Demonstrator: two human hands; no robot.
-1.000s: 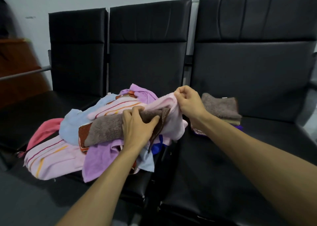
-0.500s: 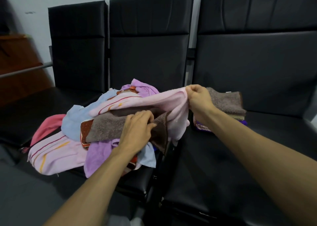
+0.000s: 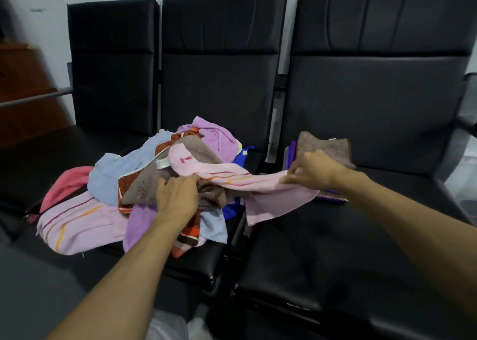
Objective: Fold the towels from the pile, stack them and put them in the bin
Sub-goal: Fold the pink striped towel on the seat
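The pile of towels (image 3: 124, 174) sits heaped on the middle seat (image 3: 198, 267) of a row of three black seats. It covers the seat almost from its far edge to its near edge. A striped pink towel (image 3: 77, 226) and a lilac towel (image 3: 144, 226) hang over the near edge on the left side. The left hand (image 3: 178, 200) lies on the near right part of the pile, fingers curled down into a brown towel (image 3: 144, 187) and gripping its folds. The right hand (image 3: 313, 170) pinches the upper edge of a pale pink towel (image 3: 268, 192) between thumb and fingertips. That towel stretches from the top of the pile across the gap between the seats, and its loose lower edge drapes onto the left side of the right seat (image 3: 348, 249). Just beyond the right hand, a folded stack (image 3: 325, 146) with a brown towel on top and purple cloth below lies in the far left corner of the right seat, near the backrest. The near and right parts of that seat's cushion show bare black surface, as does much of the left seat (image 3: 51, 154).
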